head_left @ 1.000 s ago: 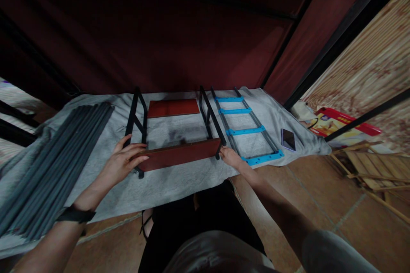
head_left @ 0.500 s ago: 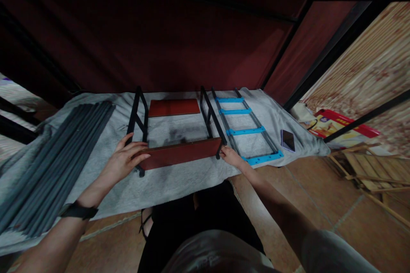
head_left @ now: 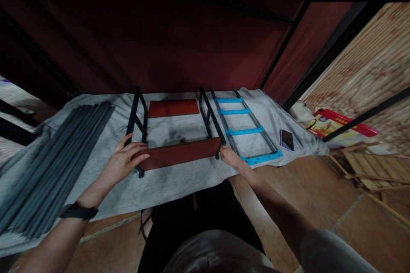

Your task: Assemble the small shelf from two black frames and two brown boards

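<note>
A reddish-brown board [head_left: 182, 154] stands on its long edge between two black metal side frames, the left one [head_left: 132, 115] and the right one [head_left: 214, 113]. My left hand [head_left: 123, 158] is closed round the board's left end where it meets the left frame, the thumb and fingers over its top edge. At the opposite end my right hand [head_left: 228, 156] is pinched against the outer side of the right frame's near leg. Whatever its fingertips hold is too small or hidden. Between the frames farther back lies a second reddish-brown board [head_left: 173, 108].
Grey tubes [head_left: 64, 162] lie bundled at left. Right of the frames is a ladder-like rack with blue crosspieces [head_left: 245, 131], then a phone [head_left: 287, 140]. A grey cloth [head_left: 156, 185] lies under everything. Folded wooden furniture [head_left: 374, 166] and a red-yellow box [head_left: 342, 126] are at far right.
The view has shifted very slightly. Both hands stay at the same ends of the board, and nothing else has visibly moved.
</note>
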`<action>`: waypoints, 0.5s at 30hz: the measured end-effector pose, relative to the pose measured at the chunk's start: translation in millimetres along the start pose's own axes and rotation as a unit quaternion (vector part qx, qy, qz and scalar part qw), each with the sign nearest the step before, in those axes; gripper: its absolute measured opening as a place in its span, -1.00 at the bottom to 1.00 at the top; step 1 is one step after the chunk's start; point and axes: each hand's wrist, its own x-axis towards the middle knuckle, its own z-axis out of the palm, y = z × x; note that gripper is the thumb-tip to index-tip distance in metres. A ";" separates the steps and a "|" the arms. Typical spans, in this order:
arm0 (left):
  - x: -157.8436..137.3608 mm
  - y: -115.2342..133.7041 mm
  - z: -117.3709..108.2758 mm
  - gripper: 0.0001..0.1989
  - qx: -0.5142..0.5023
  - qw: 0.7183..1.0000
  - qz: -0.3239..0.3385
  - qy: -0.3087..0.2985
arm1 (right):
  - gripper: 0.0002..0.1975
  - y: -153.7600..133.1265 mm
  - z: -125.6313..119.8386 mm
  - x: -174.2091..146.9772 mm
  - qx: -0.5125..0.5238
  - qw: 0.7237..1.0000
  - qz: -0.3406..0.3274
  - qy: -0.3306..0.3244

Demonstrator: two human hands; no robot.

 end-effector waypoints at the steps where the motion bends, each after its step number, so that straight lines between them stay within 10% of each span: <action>1: -0.3 -1.1 0.6 -0.51 0.003 1.000 0.003 0.001 | -0.71 -0.7 -2.1 -0.1 0.017 1.000 0.021 0.008; 10: -0.5 -9.0 7.0 -0.51 -0.023 0.999 0.017 0.030 | -0.56 -27.8 -59.9 2.7 0.361 0.904 0.092 0.210; 15: -0.2 -1.3 5.0 -0.63 -0.092 0.995 -0.015 0.043 | -0.62 -69.6 -93.7 4.8 0.222 0.956 -0.064 0.183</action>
